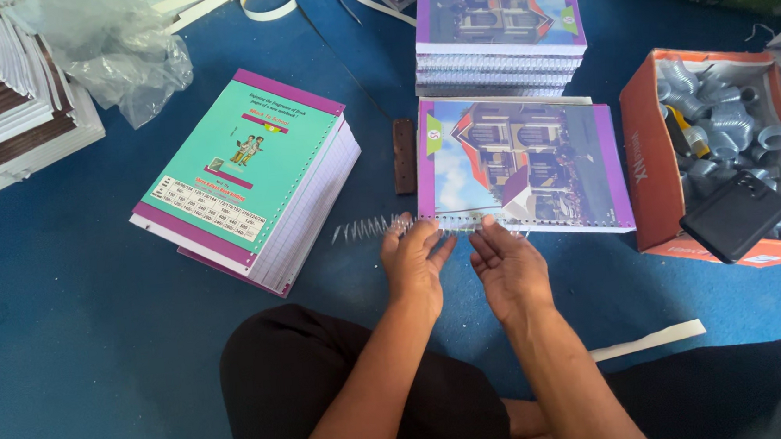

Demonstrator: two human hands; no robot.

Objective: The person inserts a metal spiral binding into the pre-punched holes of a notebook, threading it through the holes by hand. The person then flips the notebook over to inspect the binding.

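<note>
Wire spiral [368, 228] lay along the near edge of the notebook [521, 165], centre frame, on the blue floor [68, 366]. Its free end stuck out left of the cover; the rest ran into the punched holes along that edge.

My left hand [415, 264] sat at the notebook's lower-left corner, fingers curled on the spiral where it entered the holes. My right hand [509, 271] was just beside it to the right, fingers half bent with tips at the bound edge; couldn't tell whether it actually pinched the wire. Hands were close together, not touching.

The notebook had a purple-bordered cover with a house picture. A small dark strip [404, 156] lay just left of it.

A stack of bound notebooks [499, 34] sat directly above, top centre. An unbound stack with a teal cover [243, 180] was left of centre, tilted. An orange box [651, 171] of spiral coils was at right, with a black device [736, 215] resting across its near rim. A clear plastic bag [113, 51] was upper left and a white paper strip [646, 341] lower right. My legs in black filled the bottom.
</note>
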